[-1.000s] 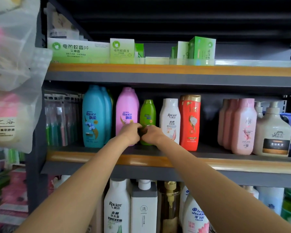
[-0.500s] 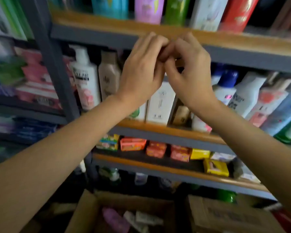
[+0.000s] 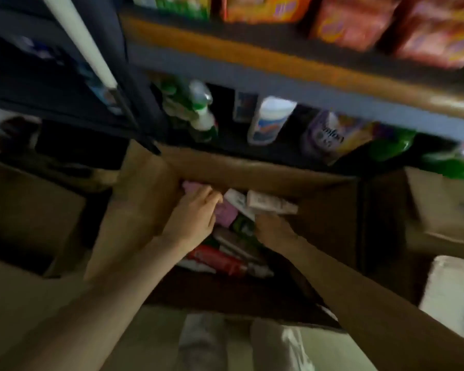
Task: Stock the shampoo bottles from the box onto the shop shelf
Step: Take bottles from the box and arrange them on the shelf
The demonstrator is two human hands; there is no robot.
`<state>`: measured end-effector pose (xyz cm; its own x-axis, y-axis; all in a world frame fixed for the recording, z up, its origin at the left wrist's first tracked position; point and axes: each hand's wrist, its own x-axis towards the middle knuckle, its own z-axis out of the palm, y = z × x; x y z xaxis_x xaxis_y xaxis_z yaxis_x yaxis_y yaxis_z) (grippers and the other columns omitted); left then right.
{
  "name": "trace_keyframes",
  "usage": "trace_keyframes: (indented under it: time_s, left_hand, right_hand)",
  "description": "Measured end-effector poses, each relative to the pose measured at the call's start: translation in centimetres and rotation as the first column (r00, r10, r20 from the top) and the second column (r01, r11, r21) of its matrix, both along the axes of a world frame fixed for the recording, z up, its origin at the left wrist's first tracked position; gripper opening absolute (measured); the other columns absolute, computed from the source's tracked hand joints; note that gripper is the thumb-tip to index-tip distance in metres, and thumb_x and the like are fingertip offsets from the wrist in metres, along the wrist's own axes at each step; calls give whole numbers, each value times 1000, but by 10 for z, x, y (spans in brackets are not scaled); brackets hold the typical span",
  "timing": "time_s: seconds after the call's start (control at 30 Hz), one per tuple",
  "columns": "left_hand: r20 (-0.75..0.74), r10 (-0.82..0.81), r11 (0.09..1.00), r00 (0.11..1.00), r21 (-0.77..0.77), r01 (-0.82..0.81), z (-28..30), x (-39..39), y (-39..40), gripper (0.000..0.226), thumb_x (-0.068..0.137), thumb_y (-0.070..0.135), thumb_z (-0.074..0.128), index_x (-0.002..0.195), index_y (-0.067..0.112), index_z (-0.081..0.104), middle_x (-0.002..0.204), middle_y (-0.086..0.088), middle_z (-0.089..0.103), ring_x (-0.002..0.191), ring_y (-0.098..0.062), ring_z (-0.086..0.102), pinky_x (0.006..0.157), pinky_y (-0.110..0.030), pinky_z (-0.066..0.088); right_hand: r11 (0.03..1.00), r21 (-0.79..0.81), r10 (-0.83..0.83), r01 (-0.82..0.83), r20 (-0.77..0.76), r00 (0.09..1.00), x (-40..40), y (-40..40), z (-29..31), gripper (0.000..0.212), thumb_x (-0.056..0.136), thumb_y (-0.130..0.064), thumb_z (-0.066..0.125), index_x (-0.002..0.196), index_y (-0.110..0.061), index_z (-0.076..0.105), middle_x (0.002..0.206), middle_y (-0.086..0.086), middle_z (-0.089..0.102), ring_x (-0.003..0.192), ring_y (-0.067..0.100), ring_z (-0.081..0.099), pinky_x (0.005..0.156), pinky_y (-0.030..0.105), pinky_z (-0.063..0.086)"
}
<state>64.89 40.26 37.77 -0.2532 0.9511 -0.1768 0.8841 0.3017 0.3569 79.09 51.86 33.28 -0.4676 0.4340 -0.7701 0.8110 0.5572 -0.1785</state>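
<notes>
Frame blurred throughout; fine detail lost.

Shampoo bottles lie loose inside an open cardboard box on the floor, at the foot of the shop shelf. Pink bottle at the far left of the box, partly under the left hand. White bottle lying on its side toward the box's far wall, just above the right hand. Red bottle lying nearer the viewer, between the two forearms, with pale bottles packed beside it. A dark green item shows between the hands; cannot tell what it is.

Left hand: reaching into the box, fingers curled down onto the pink bottle, touching it. Grip neither clearly closed nor spread; cannot tell whether it has hold.

Right hand: in the box, in shadow, directly under the white bottle. Fingers hidden by blur and dimness; cannot tell whether the grip is pinching the bottle or merely close to it.

Both forearms bare, entering from the lower corners.

Bottom shelf level behind the box: green spray bottle, white tub, purple pouch, green packs to the right. Level above: orange and red packets.

More cardboard cartons either side of the box. Pale trouser legs visible at bottom centre.
</notes>
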Motion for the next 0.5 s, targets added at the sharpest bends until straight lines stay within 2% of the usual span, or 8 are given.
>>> trace_keyframes:
  time_s: [0.07,0.1,0.17,0.27,0.37,0.43,0.5]
  left_hand:
    - [1,-1,986,1000,-166,1,-42,3,-5,36,82,7,62,118,6,55,117,-12,55,110,-32,54,89,-39,48]
    - [11,2,974,1000,-226,0,-63,5,-6,40,88,10,54,127,7,48,127,-12,49,119,-31,46,98,-39,43]
    - [31,5,949,1000,-316,5,-104,12,-4,48,92,12,47,138,9,34,139,-11,38,127,-29,37,105,-37,35]
    - [44,11,923,999,-385,7,-139,26,0,57,93,11,45,145,8,22,146,-11,31,130,-30,34,105,-36,31]
    - [60,16,917,998,-398,10,-157,34,-1,56,92,12,44,144,6,22,145,-13,30,129,-32,34,105,-37,32]
    - [90,30,915,996,-404,9,-161,38,-4,55,93,12,44,144,6,23,147,-13,28,130,-32,33,106,-38,32]
    - [103,30,908,994,-419,17,-162,39,-8,56,92,12,46,143,8,25,147,-12,28,131,-31,32,106,-39,34]
  right_hand:
    - [995,-24,-94,96,75,993,12,-4,-55,48,101,-22,35,144,-3,26,146,17,34,132,32,37,105,36,34]
    - [990,-28,-135,139,118,984,17,-4,-81,48,101,-23,35,143,-3,26,145,16,34,130,31,39,104,34,35]
    - [984,-37,-165,175,193,967,24,-6,-129,47,100,-26,36,141,-4,32,144,16,37,129,31,41,105,36,35]
    - [981,-59,-161,185,287,944,29,-9,-172,59,96,-35,44,144,-5,28,146,17,34,131,32,38,108,41,34]
    - [968,-61,-218,244,284,934,29,-8,-195,86,86,-48,58,147,-2,17,148,18,29,134,34,34,110,44,33]
    - [926,-152,-293,346,290,911,28,-6,-192,100,78,-46,69,149,-4,13,149,16,30,134,32,36,110,40,34]
    - [933,-205,-225,295,309,924,26,-13,-184,92,77,-40,72,145,-2,22,142,17,40,127,30,44,105,36,40]
